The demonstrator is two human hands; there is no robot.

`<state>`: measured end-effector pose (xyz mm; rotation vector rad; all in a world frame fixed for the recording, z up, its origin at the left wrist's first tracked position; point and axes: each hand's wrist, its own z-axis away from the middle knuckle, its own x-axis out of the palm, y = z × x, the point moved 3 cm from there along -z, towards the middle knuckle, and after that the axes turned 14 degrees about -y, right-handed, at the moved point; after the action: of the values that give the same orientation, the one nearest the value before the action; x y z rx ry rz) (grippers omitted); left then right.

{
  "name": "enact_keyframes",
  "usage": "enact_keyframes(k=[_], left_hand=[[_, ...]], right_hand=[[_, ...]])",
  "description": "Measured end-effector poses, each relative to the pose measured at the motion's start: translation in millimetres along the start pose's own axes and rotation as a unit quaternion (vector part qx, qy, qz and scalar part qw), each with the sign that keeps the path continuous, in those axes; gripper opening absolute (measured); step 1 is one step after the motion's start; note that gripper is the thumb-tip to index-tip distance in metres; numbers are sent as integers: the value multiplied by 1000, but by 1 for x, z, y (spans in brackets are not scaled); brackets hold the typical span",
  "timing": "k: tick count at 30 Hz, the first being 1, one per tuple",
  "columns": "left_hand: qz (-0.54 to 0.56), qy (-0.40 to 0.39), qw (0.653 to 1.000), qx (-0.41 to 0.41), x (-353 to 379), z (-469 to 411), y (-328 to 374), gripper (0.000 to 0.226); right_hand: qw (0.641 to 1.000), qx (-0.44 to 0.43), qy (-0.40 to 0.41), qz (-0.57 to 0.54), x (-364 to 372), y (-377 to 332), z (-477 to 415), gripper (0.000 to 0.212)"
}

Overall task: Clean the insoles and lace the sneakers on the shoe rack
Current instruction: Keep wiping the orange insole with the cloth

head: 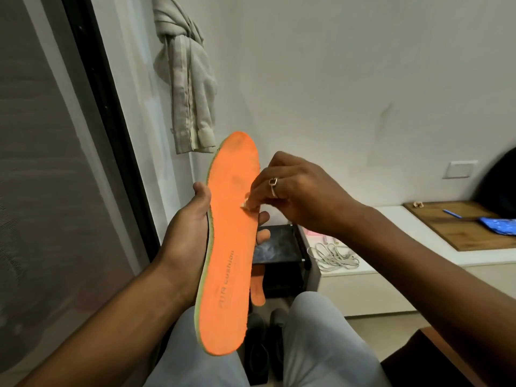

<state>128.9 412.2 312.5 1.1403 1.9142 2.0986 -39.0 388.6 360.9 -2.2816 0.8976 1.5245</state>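
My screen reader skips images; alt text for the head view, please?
A left hand holds an orange insole upright while the right hand pinches a small white wad against its middle. A second orange insole and pale laces show beyond.

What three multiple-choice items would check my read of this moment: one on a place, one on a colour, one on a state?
1. Where do the loose laces lie?
A) on the white ledge
B) on the wooden board
C) on the lap

2. What colour is the insole in the left hand?
A) blue
B) orange
C) grey

3. What is the right hand doing?
A) hanging idle
B) gripping a sneaker
C) pinching a small white piece against the insole

Key: 1 A, they lie heaped on the ledge; 2 B, its whole face is orange; 3 C, the piece is pressed on the insole's middle.
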Motion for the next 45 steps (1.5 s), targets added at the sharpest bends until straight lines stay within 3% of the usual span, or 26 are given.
enact_keyframes(k=[2, 6, 9, 12, 16, 20, 30, 36, 40, 43, 45], left_hand=[[-13, 7, 1000, 6, -1, 1, 1, 66], [-8, 26, 1000, 13, -2, 1, 2, 60], [-5, 36, 999, 20, -3, -1, 2, 60], [8, 4, 999, 37, 4, 2, 3, 57], [21, 11, 995, 98, 5, 3, 10, 63], [55, -19, 996, 67, 13, 6, 12, 66], [8, 168, 978, 120, 12, 13, 20, 80], [-11, 146, 983, 111, 25, 17, 23, 81], [-63, 185, 970, 141, 30, 21, 30, 53], [-45, 175, 973, 146, 30, 19, 29, 60], [-12, 141, 980, 137, 22, 15, 23, 77]], right_hand=[[999, 35, 12, -38, 1, 3, 1, 14], [986, -23, -30, -161, 16, -34, 4, 24], [986, 18, 11, -164, 19, -26, 3, 27], [971, 108, 79, -196, 19, -13, 1, 12], [976, 130, 124, -125, 25, -27, -4, 13], [964, 167, 147, -145, 23, -21, -9, 16], [968, 68, 45, -238, 22, -70, -9, 22], [954, 150, 110, -234, 24, -50, -19, 19], [951, 91, 81, -284, 26, -84, -7, 19], [963, 66, 84, -249, 25, -81, -6, 18], [969, 84, 102, -208, 26, -65, -12, 17]])
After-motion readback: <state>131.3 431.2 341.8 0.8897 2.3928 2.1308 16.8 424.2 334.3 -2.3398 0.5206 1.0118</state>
